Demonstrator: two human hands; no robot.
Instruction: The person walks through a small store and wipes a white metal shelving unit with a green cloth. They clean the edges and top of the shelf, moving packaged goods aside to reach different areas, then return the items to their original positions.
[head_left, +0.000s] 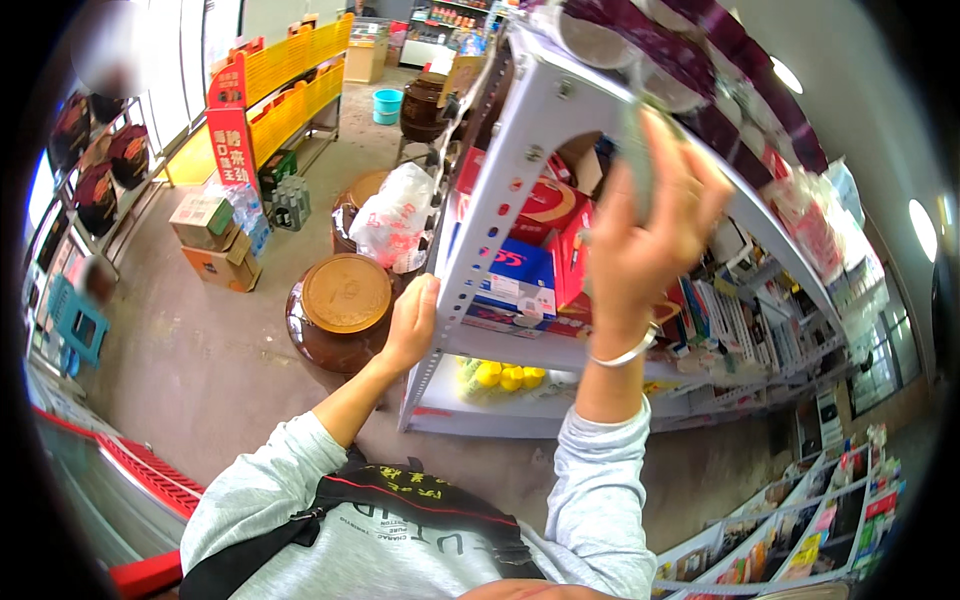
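My left hand (411, 324) grips the perforated corner post (474, 259) of a white metal shelf unit, its thumb along the front face. Raised at the unit's upper end, my right hand (660, 199) is blurred by motion. It holds a thin grey-green cloth (637, 161), also blurred, close to the shelf's top edge. Behind the post, one level holds a blue carton (517, 274) and red cartons (551, 206). Below them, yellow round items (510, 376) in clear wrapping lie on the bottom shelf (480, 416).
Brown lidded jars (346, 296) stand left of the shelf, one beside a white plastic bag (396, 214). Stacked cardboard boxes (217, 255), a yellow rack (300, 67) and a blue bucket (387, 106) are farther off. Rolls in purple wrapping (637, 30) line the shelf top. A red-edged case (146, 465) is lower left.
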